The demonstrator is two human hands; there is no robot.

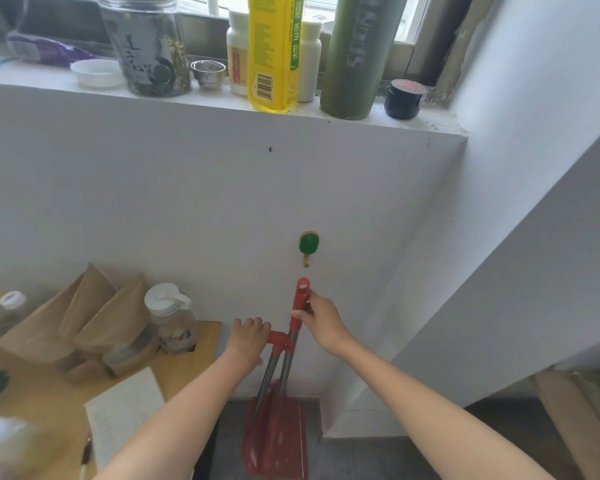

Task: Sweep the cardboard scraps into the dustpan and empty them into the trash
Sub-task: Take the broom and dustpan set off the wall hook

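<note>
The right hand [321, 322] has its grip tight around the red handle [301, 299] just under the green hook [308, 243], the left hand [248, 337] holds the red clip [280, 339], and the dustpan [278, 441] sits on the floor by the wall.

Red plastic dustpan [274, 441] on floor against white wall [187, 202], below green round wall hook [308, 243]. Light wooden table [49, 393] left of dustpan (brown paper bags [73, 317] on it). Yellow plastic bottle [274, 50] on white windowsill [378, 121] above.
</note>
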